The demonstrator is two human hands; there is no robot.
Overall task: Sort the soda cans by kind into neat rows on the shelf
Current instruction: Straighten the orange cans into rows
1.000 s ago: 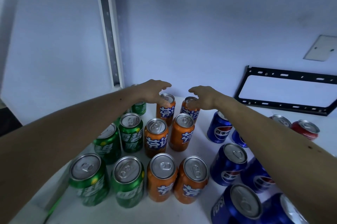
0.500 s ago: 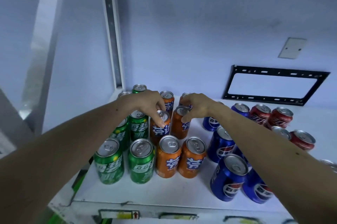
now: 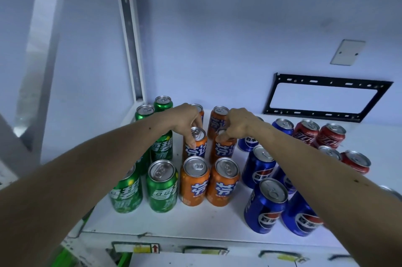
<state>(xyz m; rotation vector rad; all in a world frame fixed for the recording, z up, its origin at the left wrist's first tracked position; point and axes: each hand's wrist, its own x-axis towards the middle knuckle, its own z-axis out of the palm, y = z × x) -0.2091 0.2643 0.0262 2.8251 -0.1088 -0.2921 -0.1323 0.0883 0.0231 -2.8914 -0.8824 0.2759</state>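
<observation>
Two hands gripped two orange cans on a white shelf (image 3: 152, 226).

Left hand (image 3: 186, 119) curled its fingers over the rim of the left middle orange can (image 3: 195, 143); right hand (image 3: 236, 124) pinched the top of the right middle orange can (image 3: 224, 149). Counted by kind: six orange cans showed, two rows of three, one pair behind the fingers, one pair nearer the front edge. At least five green cans (image 3: 162, 186) stood left of the left fingers, some hidden by the forearm. Six blue cans (image 3: 266, 205) showed right of the right fingers, partly covered by the arm. Beyond them sat four red cans (image 3: 331, 136), upright.
</observation>
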